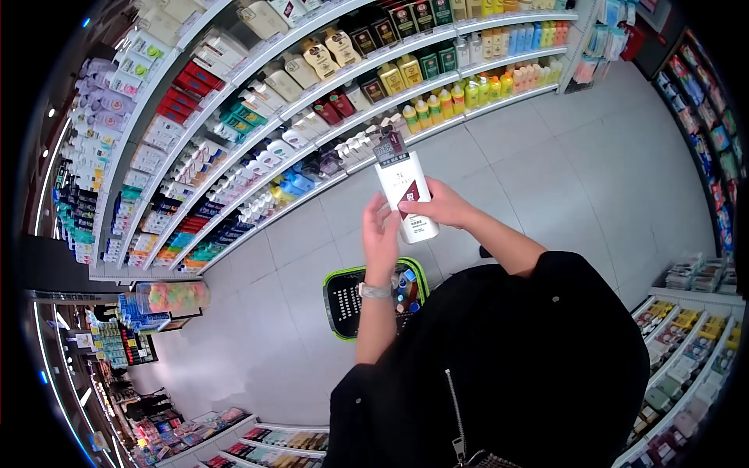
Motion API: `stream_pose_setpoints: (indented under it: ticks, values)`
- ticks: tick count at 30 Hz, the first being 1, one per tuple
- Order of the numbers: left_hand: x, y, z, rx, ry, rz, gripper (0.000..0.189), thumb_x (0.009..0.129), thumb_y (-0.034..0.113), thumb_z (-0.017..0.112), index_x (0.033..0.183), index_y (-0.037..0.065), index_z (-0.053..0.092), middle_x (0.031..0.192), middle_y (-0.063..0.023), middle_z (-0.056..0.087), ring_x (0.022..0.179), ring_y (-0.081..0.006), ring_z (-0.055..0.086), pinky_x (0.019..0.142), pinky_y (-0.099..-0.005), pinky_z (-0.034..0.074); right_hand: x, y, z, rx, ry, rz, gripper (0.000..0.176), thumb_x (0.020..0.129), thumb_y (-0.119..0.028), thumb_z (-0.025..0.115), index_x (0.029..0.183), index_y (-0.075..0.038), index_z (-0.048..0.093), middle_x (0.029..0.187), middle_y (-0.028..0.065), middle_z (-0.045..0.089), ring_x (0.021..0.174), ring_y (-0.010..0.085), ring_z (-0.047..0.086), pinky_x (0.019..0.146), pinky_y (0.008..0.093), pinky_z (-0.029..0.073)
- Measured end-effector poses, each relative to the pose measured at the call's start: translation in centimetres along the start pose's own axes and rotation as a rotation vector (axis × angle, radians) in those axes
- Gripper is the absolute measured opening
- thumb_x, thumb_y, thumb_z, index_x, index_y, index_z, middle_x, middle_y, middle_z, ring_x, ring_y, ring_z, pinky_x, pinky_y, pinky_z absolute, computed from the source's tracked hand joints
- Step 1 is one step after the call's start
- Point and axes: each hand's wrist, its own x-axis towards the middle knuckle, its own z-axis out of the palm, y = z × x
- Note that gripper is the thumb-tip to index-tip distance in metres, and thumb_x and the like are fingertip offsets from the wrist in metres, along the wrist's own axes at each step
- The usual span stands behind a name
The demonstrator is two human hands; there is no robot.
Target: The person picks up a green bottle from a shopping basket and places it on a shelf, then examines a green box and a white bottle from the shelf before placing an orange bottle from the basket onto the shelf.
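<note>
My right hand [445,205] is closed round the right side of a white pump bottle [417,225], its thumb lying across the front. The bottle has a dark red slanted panel with white lettering and a dark tag or card round its neck. It is held up in front of me, tilted slightly. At its left edge is my left hand [380,238], fingers loosely bent and apart, fingertips right beside the bottle. A wristwatch [375,291] is on the left wrist. Beneath that forearm, a black shopping basket with a green rim [328,304] holds several small bottles [406,291].
Long curved shelves [328,125] of bottles and boxes run across the front and left. Grey tiled floor [530,164] lies between them and me. A clear bin of colourful puffs [181,296] stands at the left shelf end. More racks [679,343] stand at right.
</note>
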Motion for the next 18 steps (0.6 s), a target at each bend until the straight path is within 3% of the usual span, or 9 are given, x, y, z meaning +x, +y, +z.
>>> stream_pose_setpoints:
  ticks: [2, 5, 9, 10, 14, 17, 18]
  values:
    - [1.7, -0.2, 1.8, -0.043, 0.019, 0.010, 0.057, 0.099, 0.012, 0.055, 0.149, 0.002, 0.030, 0.137, -0.0156, 0.051, 0.120, -0.0195, 0.053, 0.100, -0.0342, 0.045, -0.8, -0.5, -1.5, 0.008, -0.008, 0.012, 0.050, 0.084, -0.023, 0.077, 0.123, 0.000, 0.056, 0.108, 0.0104, 0.068, 0.094, 0.0179, 0.068, 0.082, 0.0328, 0.055]
    - [4.2, 1.5, 4.8, -0.184, 0.024, -0.052, 0.066, 0.098, 0.010, 0.058, 0.151, 0.001, 0.021, 0.136, -0.0187, 0.051, 0.121, -0.0223, 0.053, 0.100, -0.0339, 0.046, -1.5, -1.0, -3.1, 0.003, -0.047, 0.032, 0.049, 0.083, -0.021, 0.077, 0.122, 0.000, 0.057, 0.107, 0.0106, 0.069, 0.094, 0.0180, 0.068, 0.082, 0.0329, 0.055]
    - [7.0, 3.4, 7.7, -0.240, 0.045, -0.277, 0.053, 0.098, 0.021, 0.060, 0.140, -0.003, 0.040, 0.119, -0.0130, 0.061, 0.102, -0.0175, 0.063, 0.085, -0.0299, 0.053, -2.2, -1.9, -5.7, -0.101, -0.080, 0.008, 0.055, 0.079, -0.026, 0.080, 0.123, -0.001, 0.057, 0.108, 0.0110, 0.069, 0.096, 0.0189, 0.067, 0.085, 0.0334, 0.053]
    - [7.3, 3.8, 8.9, -0.236, 0.104, -0.282, 0.043, 0.098, 0.025, 0.061, 0.129, -0.002, 0.050, 0.110, -0.0105, 0.064, 0.092, -0.0161, 0.065, 0.076, -0.0291, 0.054, -2.2, -1.9, -6.5, -0.146, -0.083, -0.008, 0.057, 0.078, -0.028, 0.081, 0.123, -0.001, 0.057, 0.109, 0.0111, 0.069, 0.097, 0.0191, 0.067, 0.086, 0.0335, 0.053]
    - [8.3, 3.3, 11.8, -0.286, 0.069, -0.255, 0.034, 0.097, 0.023, 0.061, 0.119, -0.001, 0.052, 0.106, -0.0099, 0.065, 0.088, -0.0158, 0.065, 0.073, -0.0280, 0.054, -2.4, -2.2, -9.7, -0.165, -0.073, 0.011, 0.060, 0.077, -0.030, 0.081, 0.124, -0.002, 0.057, 0.112, 0.0115, 0.068, 0.099, 0.0198, 0.065, 0.088, 0.0339, 0.052]
    - [8.9, 3.0, 13.9, -0.271, 0.062, -0.255, 0.043, 0.097, 0.022, 0.062, 0.127, -0.004, 0.046, 0.107, -0.0107, 0.065, 0.088, -0.0158, 0.065, 0.073, -0.0279, 0.054, -2.7, -2.9, -11.6, -0.108, -0.073, 0.033, 0.060, 0.077, -0.031, 0.081, 0.124, -0.003, 0.057, 0.112, 0.0116, 0.068, 0.099, 0.0197, 0.066, 0.088, 0.0341, 0.052]
    - [9.2, 2.5, 14.6, -0.280, 0.121, -0.280, 0.054, 0.097, 0.021, 0.062, 0.135, -0.009, 0.038, 0.107, -0.0116, 0.064, 0.089, -0.0156, 0.065, 0.073, -0.0280, 0.054, -2.5, -2.5, -12.2, -0.115, -0.086, 0.039, 0.062, 0.078, -0.027, 0.081, 0.127, 0.000, 0.054, 0.113, 0.0113, 0.067, 0.099, 0.0189, 0.065, 0.087, 0.0340, 0.053]
